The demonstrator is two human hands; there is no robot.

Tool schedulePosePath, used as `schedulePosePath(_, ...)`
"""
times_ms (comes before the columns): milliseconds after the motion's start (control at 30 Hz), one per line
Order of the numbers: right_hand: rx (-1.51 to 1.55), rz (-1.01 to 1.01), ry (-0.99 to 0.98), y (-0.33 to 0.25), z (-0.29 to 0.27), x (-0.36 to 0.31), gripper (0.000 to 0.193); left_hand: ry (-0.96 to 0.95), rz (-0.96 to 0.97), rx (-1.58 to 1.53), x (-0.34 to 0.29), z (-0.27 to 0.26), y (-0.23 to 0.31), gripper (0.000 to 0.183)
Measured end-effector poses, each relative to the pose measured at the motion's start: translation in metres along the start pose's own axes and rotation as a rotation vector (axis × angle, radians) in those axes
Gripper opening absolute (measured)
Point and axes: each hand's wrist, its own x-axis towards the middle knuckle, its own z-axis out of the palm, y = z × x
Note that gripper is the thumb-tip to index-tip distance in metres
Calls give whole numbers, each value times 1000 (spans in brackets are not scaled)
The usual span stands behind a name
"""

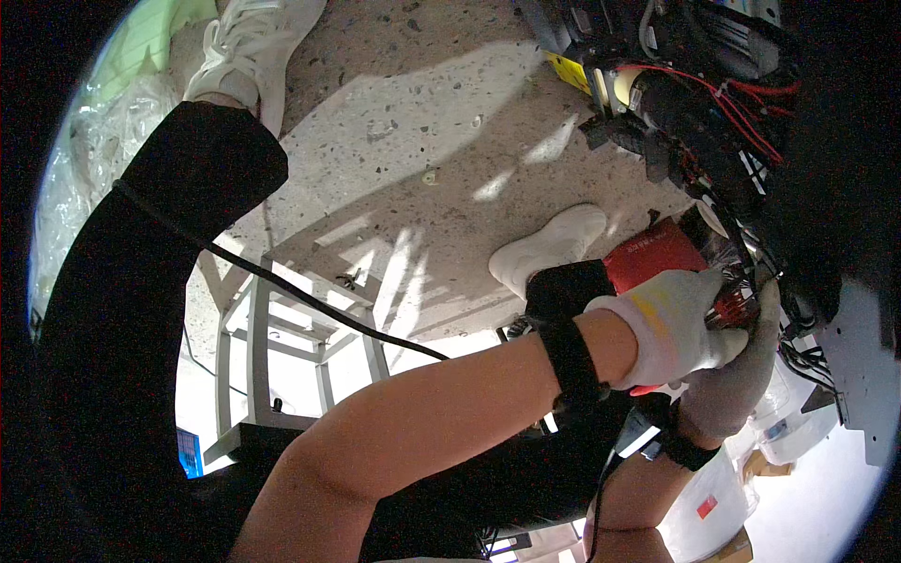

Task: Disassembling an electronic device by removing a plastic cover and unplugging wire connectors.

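Observation:
At the right, my left hand [666, 324], in a white glove with a yellow patch, reaches into a cluster of cables. Its fingers curl closed around a small red piece [731, 307] with thin wires at its end; the exact kind cannot be made out. Close below and beside it is my right hand [732, 389], in a grey-looking glove, with fingers bent up toward the same spot. What the right fingers grip is hidden. A red tip [644, 389] sticks out beneath the left hand. Dark cables [746, 239] run just past the fingertips.
Black equipment with red wires [732, 108] fills the upper right. A grey metal plate [862, 366] stands right of my hands. A red box [657, 255] lies behind them. There is a grey stool frame [253, 347] on the left, and a black cable [310, 303] crosses the view.

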Motion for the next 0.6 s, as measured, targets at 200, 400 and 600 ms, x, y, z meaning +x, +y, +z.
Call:
schedulePosePath(200, -267, -287, -37, 3, 1, -3, 65, -203, -108, -61, -1, -15, 9, 48)
schedulePosePath(400, 31, -262, -17, -5, 10, -6, 58, -113, -83, 98, -1, -8, 13, 47)
schedulePosePath(600, 801, 485, -159, -11, -8, -7, 35, -270, -246, -220, 4, -23, 27, 33)
